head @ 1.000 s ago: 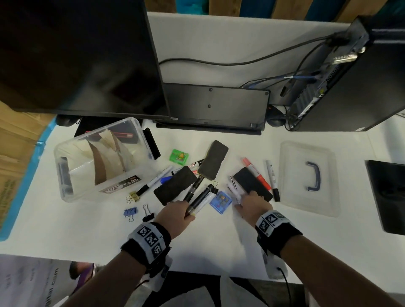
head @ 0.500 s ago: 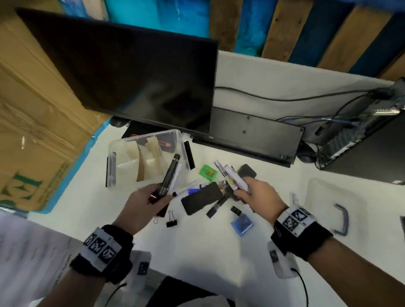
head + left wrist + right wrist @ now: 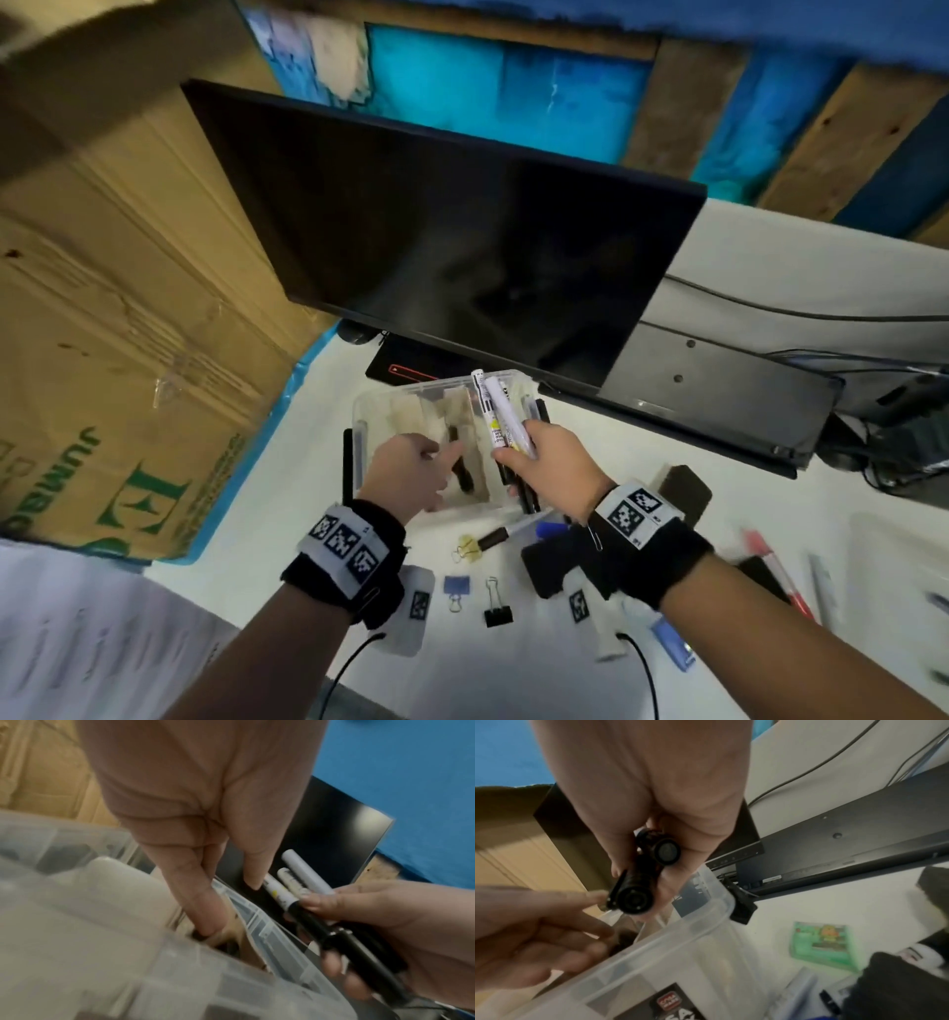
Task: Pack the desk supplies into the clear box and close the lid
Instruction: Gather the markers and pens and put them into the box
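Observation:
The clear box [image 3: 380, 426] stands open on the white desk under the monitor, with cardboard dividers inside. My left hand [image 3: 411, 473] reaches down into it, and its straight fingertips [image 3: 205, 929] touch the black markers [image 3: 460, 465] that stand slanted in a compartment. Just right of it, my right hand [image 3: 544, 462] grips a bundle of white and black markers [image 3: 493, 416] over the box's right side. The right wrist view shows the markers' black ends [image 3: 635, 896] in that fist above the box rim [image 3: 680, 931].
Binder clips [image 3: 456, 591] [image 3: 497, 606], a gold clip [image 3: 467, 547], black erasers [image 3: 554, 565], a red marker [image 3: 770, 565] and a green packet [image 3: 826, 941] lie on the desk. A monitor [image 3: 462, 246] overhangs the box. A cardboard carton [image 3: 102, 334] stands left.
Both hands rose from the pile and travelled left to the box. The left lowered its black markers into a compartment and loosened its fingers. The right carried its markers over the box.

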The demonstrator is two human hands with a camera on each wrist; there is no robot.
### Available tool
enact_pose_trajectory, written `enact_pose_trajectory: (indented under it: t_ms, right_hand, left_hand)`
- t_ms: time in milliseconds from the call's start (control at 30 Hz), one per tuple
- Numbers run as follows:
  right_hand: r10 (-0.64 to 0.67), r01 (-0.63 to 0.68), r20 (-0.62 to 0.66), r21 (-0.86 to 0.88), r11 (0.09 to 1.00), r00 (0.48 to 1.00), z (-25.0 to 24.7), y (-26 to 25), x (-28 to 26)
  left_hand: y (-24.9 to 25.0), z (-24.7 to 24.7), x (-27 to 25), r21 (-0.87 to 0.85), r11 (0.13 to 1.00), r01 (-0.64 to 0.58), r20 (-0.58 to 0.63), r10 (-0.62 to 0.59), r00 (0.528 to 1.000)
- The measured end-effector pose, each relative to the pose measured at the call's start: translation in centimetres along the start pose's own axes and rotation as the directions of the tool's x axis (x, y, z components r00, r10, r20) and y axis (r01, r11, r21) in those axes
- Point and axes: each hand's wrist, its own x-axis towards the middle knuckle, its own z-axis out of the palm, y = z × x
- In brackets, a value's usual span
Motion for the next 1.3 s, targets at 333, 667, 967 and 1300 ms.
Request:
enact_pose_trajectory:
  t_ms: [333,667,967,1300]
  right_hand:
    - [0.042,-0.041,0.008,-0.022,0.999,0.999,5.0,-3.1,3.7]
    - [-0.087,0.118,-0.192,0.161,0.98,0.978,2.1,0.5,-0.7]
    - [0.35,-0.343,-0.142,0.067,0.937,0.926,-1.6,14.9,-6.5]
    - [0.444,-0.423,0.088,-0.187,0.887,0.892,0.2,18.5,-6.5]
  left_hand:
    - [-2.0,-5.3,-1.8,0.035,0.983,-0.179,-0.08,0.182,0.98]
    - [-0.8,-2.4,-3.8,0.079,0.927,-0.367,0.192,0.347,0.918]
    - [-1.1,11.6,-4.5,0.267,0.774,-0.574,0.541,0.372,0.754]
    - [-0.9,19.1,0.4,0.506,0.715,-0.482,0.413,0.289,0.863]
